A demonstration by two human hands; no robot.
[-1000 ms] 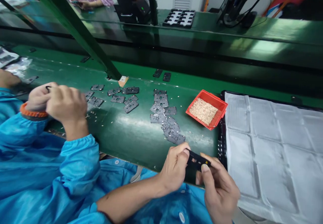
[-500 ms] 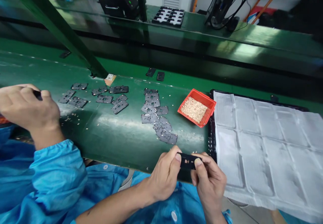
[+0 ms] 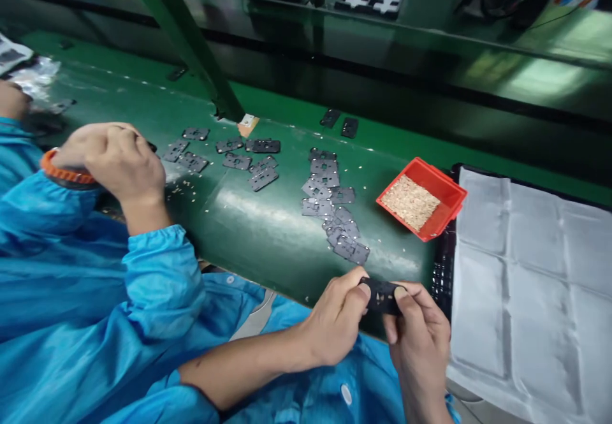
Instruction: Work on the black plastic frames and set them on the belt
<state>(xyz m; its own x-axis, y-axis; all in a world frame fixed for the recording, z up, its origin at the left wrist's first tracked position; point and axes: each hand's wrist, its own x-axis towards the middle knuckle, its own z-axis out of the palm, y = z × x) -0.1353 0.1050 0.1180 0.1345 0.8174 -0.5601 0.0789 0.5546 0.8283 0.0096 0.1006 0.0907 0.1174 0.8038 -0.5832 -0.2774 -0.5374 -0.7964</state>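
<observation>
Between my two hands is a small flat black plastic plate (image 3: 382,296) with cut-outs, held just over the near edge of the green bench. My left hand (image 3: 338,315) grips its left end, thumb on top. At the right end my right hand (image 3: 421,325) pinches it with thumb and fingers. Beyond my hands lies an overlapping row of similar dark plates (image 3: 324,185) on the bench. To their right stands a red bin (image 3: 447,197) partly filled with tiny pale pieces (image 3: 411,202).
A tray covered with white sheeting (image 3: 530,296) stands at the right. More plates (image 3: 262,178) lie left of the row, near a green post (image 3: 191,41). A co-worker's hands (image 3: 127,166) are busy at the left. Two plates (image 3: 349,127) lie farther back.
The view has swung left, so things on the bench appear farther right. My hands still hold the plate. At the left, more of the co-worker's arms and an orange wristband have come into view.
</observation>
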